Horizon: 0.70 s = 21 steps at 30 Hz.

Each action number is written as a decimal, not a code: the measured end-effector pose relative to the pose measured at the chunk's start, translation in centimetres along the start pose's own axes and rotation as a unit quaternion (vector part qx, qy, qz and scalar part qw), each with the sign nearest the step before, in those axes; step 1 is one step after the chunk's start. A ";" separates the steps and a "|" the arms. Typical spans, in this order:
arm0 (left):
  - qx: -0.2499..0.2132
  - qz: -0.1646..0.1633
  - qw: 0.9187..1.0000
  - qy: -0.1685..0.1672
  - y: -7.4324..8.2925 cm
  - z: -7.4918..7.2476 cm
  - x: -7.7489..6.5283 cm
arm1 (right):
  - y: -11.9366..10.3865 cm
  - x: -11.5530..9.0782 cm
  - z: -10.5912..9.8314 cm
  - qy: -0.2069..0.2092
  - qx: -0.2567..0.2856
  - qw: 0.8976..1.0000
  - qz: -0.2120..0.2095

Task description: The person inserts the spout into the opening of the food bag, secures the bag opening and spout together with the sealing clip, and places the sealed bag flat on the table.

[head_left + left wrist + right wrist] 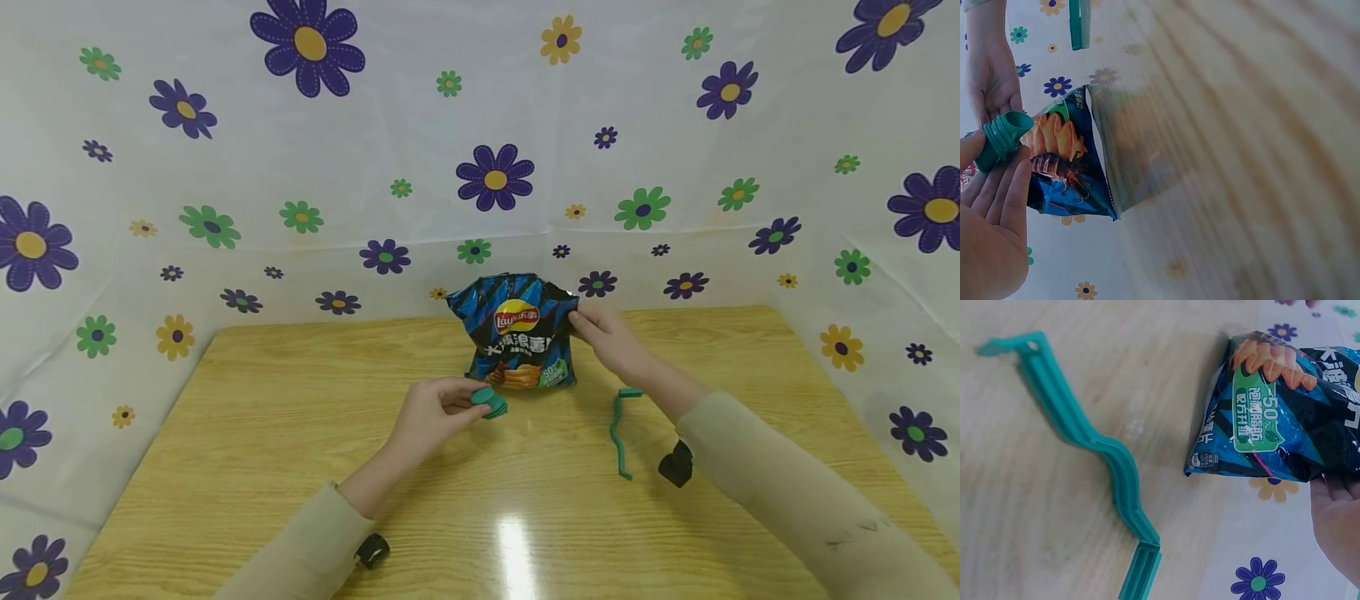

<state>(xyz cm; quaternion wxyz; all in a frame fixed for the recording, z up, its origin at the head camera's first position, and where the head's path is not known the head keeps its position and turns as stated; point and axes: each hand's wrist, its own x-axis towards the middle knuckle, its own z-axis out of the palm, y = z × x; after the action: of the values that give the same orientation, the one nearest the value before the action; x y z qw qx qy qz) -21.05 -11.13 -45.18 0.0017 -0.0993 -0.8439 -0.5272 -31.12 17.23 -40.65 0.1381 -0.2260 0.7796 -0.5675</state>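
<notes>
Narrowly, left grip on green spout, right grip on crisp bag

White cloth printed with purple, green and yellow flowers rises behind the far edge of a wood-grained surface and flanks its left and right edges. A crease crosses the cloth; reflected light gleams on the surface's nearer half.

Soft, even light; a white glare streak marks the tabletop at six o'clock in the head view. The left wrist view blurs toward three o'clock; in the right, faint shadow edges the chip bag at nine o'clock.
</notes>
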 end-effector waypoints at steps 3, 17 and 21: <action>0.001 0.011 1.000 -0.005 0.1 -0.1 -0.1 | -0.2 -0.7 0.3 -0.005 -0.014 1.000 0.001; -0.005 0.038 0.999 -0.028 1.0 0.0 -0.8 | -0.4 -3.5 1.2 -0.019 -0.020 1.000 -0.013; -0.006 0.048 0.998 -0.033 1.3 -0.1 -1.3 | -0.6 -4.4 1.3 -0.023 -0.024 0.999 -0.011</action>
<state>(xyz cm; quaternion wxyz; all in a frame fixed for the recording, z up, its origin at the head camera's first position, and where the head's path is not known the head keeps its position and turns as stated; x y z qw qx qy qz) -19.57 -10.85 -44.12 -0.0017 -0.1568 -0.8349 -0.5276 -26.63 18.23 -40.68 0.1442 -0.2508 0.7873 -0.5446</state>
